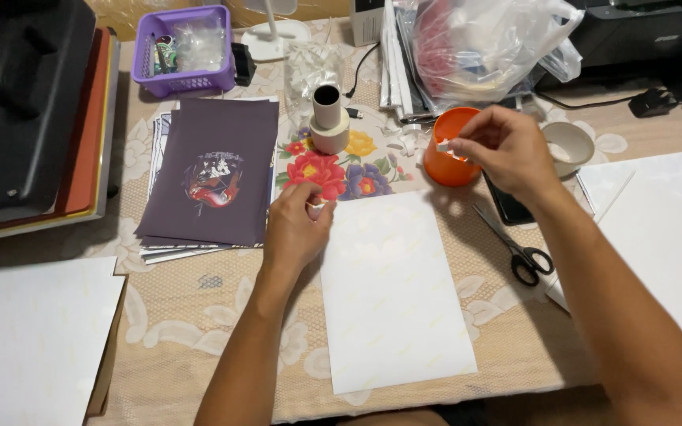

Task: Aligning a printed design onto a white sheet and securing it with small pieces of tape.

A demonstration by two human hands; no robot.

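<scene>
A white sheet of paper (392, 292) lies on the patterned tablecloth in front of me. My left hand (297, 225) rests at the sheet's upper left corner, fingers pinched on something small and pale there. My right hand (503, 150) hovers over an orange cup (445, 166), its fingertips pinching a small white scrap above the cup's mouth. Black-handled scissors (518, 248) lie just right of the sheet, under my right forearm.
A stack of dark purple prints (215, 170) lies left of my left hand. A tape roll with a cardboard core (328, 118) stands behind. A purple basket (185, 49), plastic bag (487, 43), white sheets (665, 229), a phone (507, 209) and a black press (21, 95) ring the table.
</scene>
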